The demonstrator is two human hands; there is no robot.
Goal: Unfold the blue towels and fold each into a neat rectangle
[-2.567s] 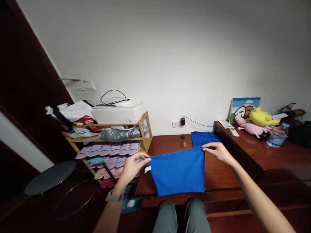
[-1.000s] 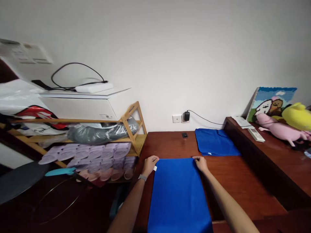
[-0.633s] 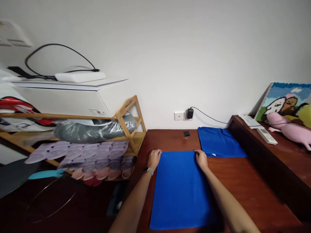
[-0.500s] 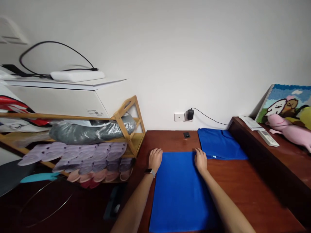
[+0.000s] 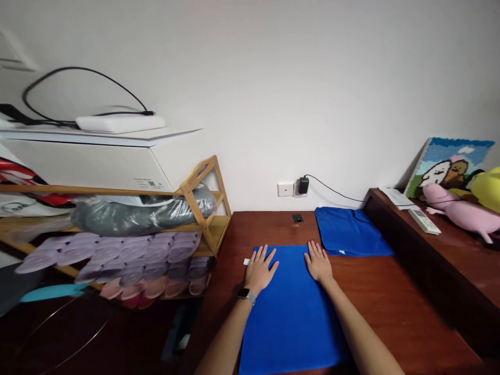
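A blue cloth lies flat on the reddish-brown wooden desk, its far edge running between my two hands. My left hand, with a watch on the wrist, rests palm down on the far left corner, fingers spread. On the far right corner my right hand lies flat, fingers stretched forward. A small white tag sticks out past the cloth's left edge. Behind and right of my right hand is a second blue cloth, folded, with a little white label.
A wooden rack with slippers and a white box stands left. On the raised ledge at right are a remote control, a pink plush toy and a picture. A black charger is plugged into the wall.
Both hands have gone from curled at the cloth's far corners to flat on it with fingers extended. My left hand has shifted right onto the cloth, and the white tag now shows.
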